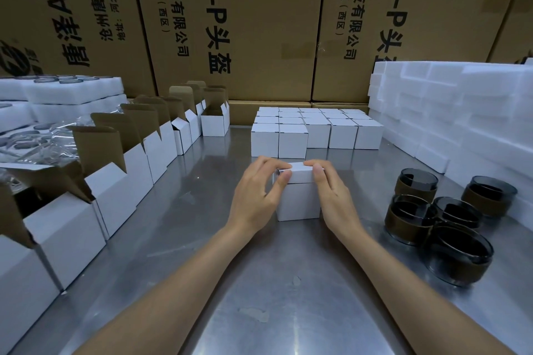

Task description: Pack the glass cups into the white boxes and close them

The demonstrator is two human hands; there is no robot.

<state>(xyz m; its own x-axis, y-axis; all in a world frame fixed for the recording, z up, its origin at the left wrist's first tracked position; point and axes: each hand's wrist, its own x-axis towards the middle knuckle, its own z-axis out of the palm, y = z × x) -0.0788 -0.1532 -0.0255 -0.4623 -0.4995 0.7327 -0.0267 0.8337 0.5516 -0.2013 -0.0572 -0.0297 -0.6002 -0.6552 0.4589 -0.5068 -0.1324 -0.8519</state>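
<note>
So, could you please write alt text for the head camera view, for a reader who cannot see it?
Both hands, left hand and right hand, press the lid of a small white box shut on a metal table. Open boxes line the left side, closed boxes stand behind, and dark glass cups wait at the right.

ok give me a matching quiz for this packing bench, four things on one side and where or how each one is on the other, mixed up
Things:
1. glass cups
2. open boxes
3. closed boxes
4. held box

Place or state:
A. in a row along the left, flaps up
B. centre of the table, between the left hand and right hand
C. loose group on the right, brown bands round them
D. stacked block at the back, lids shut

Pairs: 1-C, 2-A, 3-D, 4-B
</note>
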